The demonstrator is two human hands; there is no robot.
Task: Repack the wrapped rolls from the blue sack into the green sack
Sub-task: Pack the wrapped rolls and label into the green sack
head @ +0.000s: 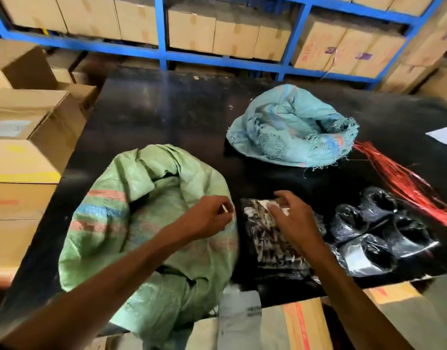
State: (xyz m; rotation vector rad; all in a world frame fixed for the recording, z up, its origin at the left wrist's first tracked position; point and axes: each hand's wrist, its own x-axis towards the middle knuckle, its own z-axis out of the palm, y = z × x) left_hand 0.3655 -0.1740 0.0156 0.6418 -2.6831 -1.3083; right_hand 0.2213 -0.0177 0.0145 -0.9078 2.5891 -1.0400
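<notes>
The green sack [131,223] lies open and crumpled on the near left of the black table [166,109]. My left hand [209,215] pinches its right rim. Just right of it lies a flat black-and-white wrapped pack [262,241], and my right hand [290,218] rests on top of it with fingers spread over its far edge. Several dark rolls in clear wrap [378,233] are piled further right. The blue sack [290,127] sits slumped at the back right, its frayed mouth facing right.
A bundle of red string [404,183] trails across the right of the table. A white sheet [444,137] lies at the far right edge. Cardboard boxes [23,137] stack up on the left and below the near edge. Blue shelving [164,54] with cartons runs behind.
</notes>
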